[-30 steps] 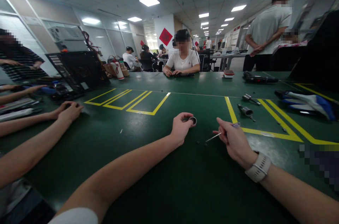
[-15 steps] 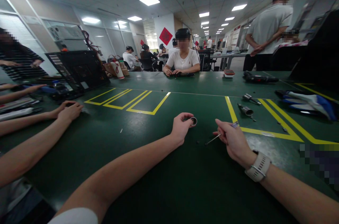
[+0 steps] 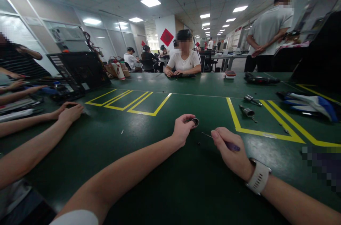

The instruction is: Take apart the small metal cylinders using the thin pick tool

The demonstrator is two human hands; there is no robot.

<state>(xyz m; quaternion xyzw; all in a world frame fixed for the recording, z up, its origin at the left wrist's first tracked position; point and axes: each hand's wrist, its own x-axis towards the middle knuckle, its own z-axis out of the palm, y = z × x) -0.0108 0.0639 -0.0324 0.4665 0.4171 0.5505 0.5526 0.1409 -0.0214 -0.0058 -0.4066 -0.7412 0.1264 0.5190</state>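
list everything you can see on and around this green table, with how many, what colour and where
table: one, green with yellow tape lines, fills the foreground.
metal ring: one, silver, pinched at the left hand's fingertips on the table.
small screwdriver: one, purple handle with thin metal shaft, in the right hand, tip pointing toward the ring.
tiny screws: a couple, dark, on the table between the hands.
metal cylinders: two, silver, inside the right taped area.
gloves: a pile, white and blue, far right.
power tool: one, black, far side right.
black case: one, open, far left.
co-worker's hands: two, resting at left.
seated person: one, white shirt, opposite.
left hand: holds the ring.
right hand: grips the screwdriver; watch on the wrist.
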